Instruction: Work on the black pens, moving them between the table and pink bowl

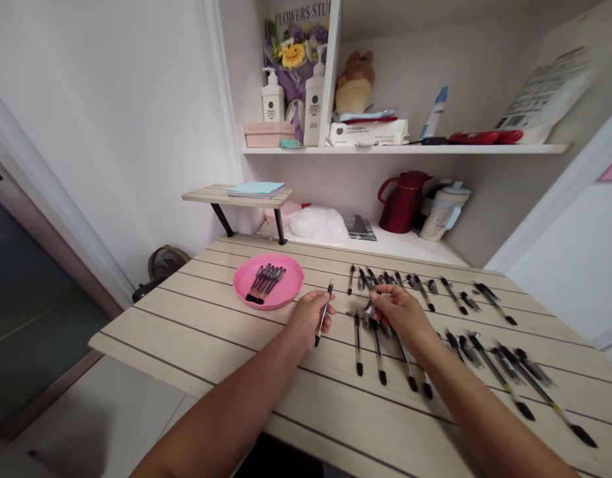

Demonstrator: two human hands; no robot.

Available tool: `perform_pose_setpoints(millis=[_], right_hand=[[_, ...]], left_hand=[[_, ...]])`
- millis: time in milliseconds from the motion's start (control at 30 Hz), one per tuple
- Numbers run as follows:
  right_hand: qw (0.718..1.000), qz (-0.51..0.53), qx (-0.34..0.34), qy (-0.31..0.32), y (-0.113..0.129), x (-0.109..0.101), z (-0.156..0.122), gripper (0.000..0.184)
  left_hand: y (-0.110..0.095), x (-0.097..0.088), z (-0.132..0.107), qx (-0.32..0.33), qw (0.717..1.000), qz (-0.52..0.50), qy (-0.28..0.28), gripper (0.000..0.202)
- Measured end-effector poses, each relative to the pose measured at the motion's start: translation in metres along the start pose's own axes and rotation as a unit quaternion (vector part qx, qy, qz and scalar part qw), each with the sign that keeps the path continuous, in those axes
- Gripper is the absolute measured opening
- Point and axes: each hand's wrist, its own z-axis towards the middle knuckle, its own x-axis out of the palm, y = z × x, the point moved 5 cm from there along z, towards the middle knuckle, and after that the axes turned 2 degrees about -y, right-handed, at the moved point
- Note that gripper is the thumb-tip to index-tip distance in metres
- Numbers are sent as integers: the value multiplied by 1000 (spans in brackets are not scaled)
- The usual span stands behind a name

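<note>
My left hand (310,317) is closed around a black pen (324,312), held a little above the slatted wooden table (196,318). My right hand (400,312) pinches a small pen cap or pen end (370,309) over a row of black pens (380,352) lying on the table. A pink plate (291,279) with several assembled pens (266,283) on it sits to the left of my left hand.
More pens and loose caps (485,345) are spread across the right half of the table. Behind stand a red jug (403,202), a white cup (443,212), a small riser shelf (236,194) with notebooks, and a wall shelf (400,149) with bottles.
</note>
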Motion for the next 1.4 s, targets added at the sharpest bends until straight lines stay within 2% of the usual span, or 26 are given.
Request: perform_pose_setpoints(millis=[67,133,200,300,367,433,567,633,700,767,867,900,967,1067,1133,1400], right_hand=[[995,-91,-20,26,6,10,6,31],[976,-207,-46,53,12,22,11,26],[936,-337,-79,62,17,33,16,23],[861,-495,-106,52,22,50,20,24],[825,-554,-99,57,20,61,21,25],[803,-585,-88,70,16,70,20,25],[788,-605,-80,83,11,78,16,25],[793,-598,-83,83,12,74,16,26],[816,-566,-93,76,14,65,18,25],[861,-495,-97,61,18,54,20,24],[948,-313,-48,30,19,36,20,28],[970,-240,-26,24,18,33,17,29],[994,-104,9,21,17,32,10,31],[998,34,38,21,16,37,-2,36],[996,74,52,14,16,40,-8,39],[999,29,29,20,6,46,-8,38]], left_hand=[[1,-2,1,4,1000,1,-15,24],[1,-3,2,11,1000,6,-26,24],[0,-3,2,19,999,13,-33,24],[-1,-4,2,29,998,19,-44,24],[-2,-5,3,33,998,19,-50,23],[-2,-5,3,34,998,16,-52,23],[-1,-4,2,29,998,11,-48,23],[0,-3,2,28,999,9,-44,23],[0,-2,1,26,999,9,-39,22],[0,-1,1,24,999,12,-32,22],[1,3,-1,17,1000,20,-10,24],[1,4,-2,13,1000,24,-1,25],[2,7,-4,8,999,35,11,26],[3,10,-5,12,998,54,20,24],[3,11,-5,18,997,65,25,23],[6,15,-6,35,993,111,37,20]])
